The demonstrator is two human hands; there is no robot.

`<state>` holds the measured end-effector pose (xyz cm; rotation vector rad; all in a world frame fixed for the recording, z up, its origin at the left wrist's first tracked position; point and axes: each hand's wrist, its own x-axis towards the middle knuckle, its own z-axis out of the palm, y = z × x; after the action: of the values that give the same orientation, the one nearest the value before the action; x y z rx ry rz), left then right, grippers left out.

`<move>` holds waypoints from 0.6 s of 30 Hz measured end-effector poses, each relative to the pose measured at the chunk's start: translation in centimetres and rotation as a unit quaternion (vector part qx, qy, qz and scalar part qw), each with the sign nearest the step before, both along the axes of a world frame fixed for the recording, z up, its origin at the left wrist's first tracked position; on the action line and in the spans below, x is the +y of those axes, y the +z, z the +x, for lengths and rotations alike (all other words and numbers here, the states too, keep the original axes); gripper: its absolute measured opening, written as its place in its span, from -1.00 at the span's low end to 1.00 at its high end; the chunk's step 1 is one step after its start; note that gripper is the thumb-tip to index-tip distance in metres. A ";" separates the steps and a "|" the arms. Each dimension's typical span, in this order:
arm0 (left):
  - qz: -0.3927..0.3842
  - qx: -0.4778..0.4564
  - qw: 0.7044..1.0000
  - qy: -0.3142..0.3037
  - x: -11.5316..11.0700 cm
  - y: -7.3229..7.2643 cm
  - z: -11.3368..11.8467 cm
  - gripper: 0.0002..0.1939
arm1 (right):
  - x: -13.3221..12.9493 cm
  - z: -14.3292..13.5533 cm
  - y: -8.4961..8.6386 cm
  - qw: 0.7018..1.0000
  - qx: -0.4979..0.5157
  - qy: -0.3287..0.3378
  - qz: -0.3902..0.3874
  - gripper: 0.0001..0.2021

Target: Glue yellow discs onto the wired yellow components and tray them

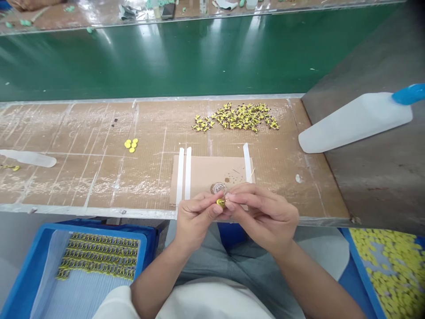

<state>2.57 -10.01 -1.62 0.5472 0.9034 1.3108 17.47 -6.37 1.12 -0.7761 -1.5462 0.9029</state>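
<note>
Yellow disc (219,202): is being held between both hands at the near edge of the counter (149,186).
Left hand (195,217): the disc is being pinched, fingers closed, between thumb and forefinger.
Right hand (265,217): fingers are being held nearly together against the disc's right side; whether anything is being gripped cannot be told.
Clear dish (217,188): is being partly hidden, just beyond the fingertips, on a cardboard sheet (212,168).
Seemingly done: several rows of yellow-and-dark pieces (99,252) are being held in the left blue tray (33,261), the nearest row only begun.
Seemingly left: the disc in hand is being worked on; a loose pile (244,117), a few counter discs (132,150) and a right blue tray (360,266) of discs are being judged unused stock.
</note>
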 end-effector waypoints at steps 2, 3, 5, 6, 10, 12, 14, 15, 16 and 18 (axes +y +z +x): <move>0.003 -0.004 1.000 -0.007 0.0 0.0 0.0 -0.79 | -0.1 0.1 0.0 1.000 0.010 0.005 -0.017 -0.69; 0.006 -0.006 1.000 -0.010 0.1 0.0 -0.1 -0.79 | -0.1 0.1 -0.1 1.000 0.013 0.008 -0.025 -0.70; 0.016 -0.009 1.000 -0.020 0.1 0.1 -0.2 -0.81 | -0.2 0.2 -0.1 0.999 0.019 0.016 -0.041 -0.73; 0.021 -0.011 0.999 -0.026 0.2 0.1 -0.2 -0.81 | -0.2 0.3 0.0 0.998 0.022 0.022 -0.053 -0.73; 0.034 -0.018 0.998 -0.041 0.1 0.2 -0.4 -0.82 | -0.3 0.6 0.3 0.992 0.037 0.055 -0.111 -0.76; 0.037 -0.021 0.998 -0.040 -0.1 0.1 -0.4 -0.82 | -0.3 0.7 0.5 0.987 0.045 0.070 -0.138 -0.78; 0.047 -0.026 0.998 -0.036 -0.1 0.0 -0.3 -0.82 | -0.3 0.8 0.8 0.980 0.065 0.091 -0.167 -0.80; 0.056 -0.028 0.997 -0.034 -0.2 -0.1 -0.2 -0.81 | -0.3 0.8 0.9 0.975 0.078 0.103 -0.181 -0.80; 0.067 -0.029 0.997 -0.032 -0.2 -0.2 -0.2 -0.80 | -0.3 0.8 1.0 0.970 0.091 0.113 -0.195 -0.80; 0.092 -0.027 0.995 -0.029 -0.1 -0.3 -0.1 -0.74 | -0.3 0.8 1.1 0.962 0.113 0.128 -0.214 -0.80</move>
<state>2.51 -10.15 -1.96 0.6731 0.7220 1.3575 18.27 -6.69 2.19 -0.7508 -1.2809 1.4989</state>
